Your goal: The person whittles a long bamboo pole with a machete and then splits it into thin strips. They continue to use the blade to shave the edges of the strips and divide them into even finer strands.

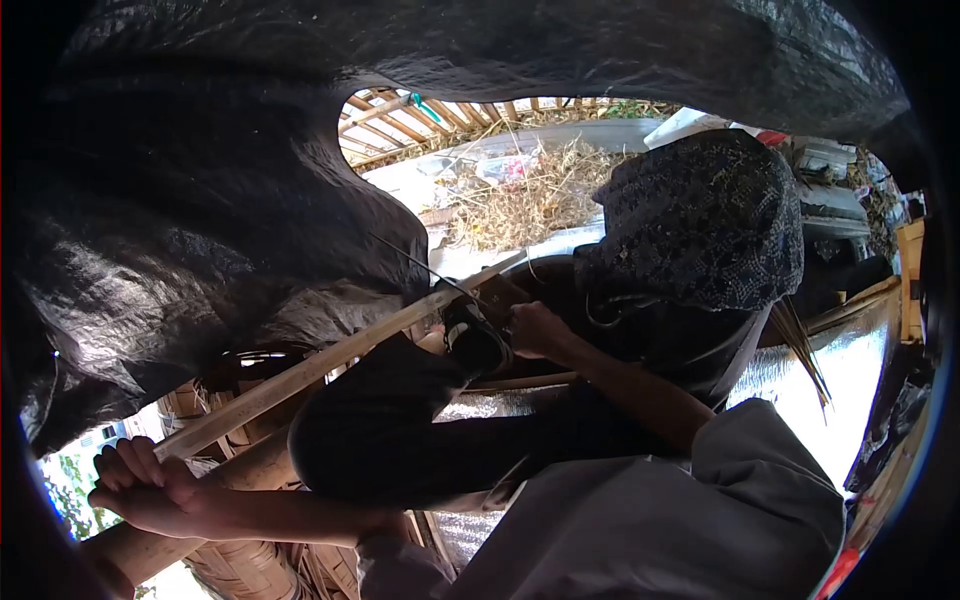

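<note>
At the lower left, my left hand (145, 485) wraps round the near end of a long, pale wooden strip (330, 350). The strip slants up to the right, past a dark-clothed bent knee (350, 430). My right hand (537, 330) is closed on the brown wooden handle (500, 296) of a tool. Its thin dark blade (415, 262) reaches up to the left and crosses the strip near its far end. A dark shoe (475, 345) is partly visible below the crossing.
Dark plastic sheeting (200, 210) hangs at the left and overhead. A dark patterned cloth (700, 220) covers what looks like another person's head at the right. Dry straw (530, 200) lies behind. A thick pole (150, 550) and woven baskets (240, 570) are at the lower left.
</note>
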Demonstrator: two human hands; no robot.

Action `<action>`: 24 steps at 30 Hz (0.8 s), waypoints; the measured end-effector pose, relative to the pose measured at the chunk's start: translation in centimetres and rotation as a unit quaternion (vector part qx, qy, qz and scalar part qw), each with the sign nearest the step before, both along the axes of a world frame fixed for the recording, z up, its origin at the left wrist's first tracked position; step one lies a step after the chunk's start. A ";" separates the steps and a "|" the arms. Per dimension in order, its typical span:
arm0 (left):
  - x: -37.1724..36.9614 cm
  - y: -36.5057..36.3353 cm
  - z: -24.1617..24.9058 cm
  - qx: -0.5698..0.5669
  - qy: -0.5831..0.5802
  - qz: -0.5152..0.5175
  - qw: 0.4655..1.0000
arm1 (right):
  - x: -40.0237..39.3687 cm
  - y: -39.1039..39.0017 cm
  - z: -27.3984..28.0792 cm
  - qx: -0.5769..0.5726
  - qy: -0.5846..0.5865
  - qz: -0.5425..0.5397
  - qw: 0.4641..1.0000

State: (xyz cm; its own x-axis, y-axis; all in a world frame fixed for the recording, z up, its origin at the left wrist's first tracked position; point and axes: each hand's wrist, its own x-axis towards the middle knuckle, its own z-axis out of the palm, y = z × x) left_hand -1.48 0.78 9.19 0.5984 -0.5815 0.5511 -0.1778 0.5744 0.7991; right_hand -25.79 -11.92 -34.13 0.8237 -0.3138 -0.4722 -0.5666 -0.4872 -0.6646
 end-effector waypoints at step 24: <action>0.3 2.3 0.7 0.078 0.045 -0.149 0.985 | -3.4 0.2 0.2 0.088 0.081 -0.257 0.959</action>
State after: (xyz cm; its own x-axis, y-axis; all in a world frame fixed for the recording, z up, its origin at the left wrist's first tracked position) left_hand -1.17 3.05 9.93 0.4302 -0.8119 0.3947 0.0553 0.4601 0.8862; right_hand -29.15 -11.75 -33.89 0.4933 -0.5626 -0.6634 -0.8042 -0.0041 -0.5944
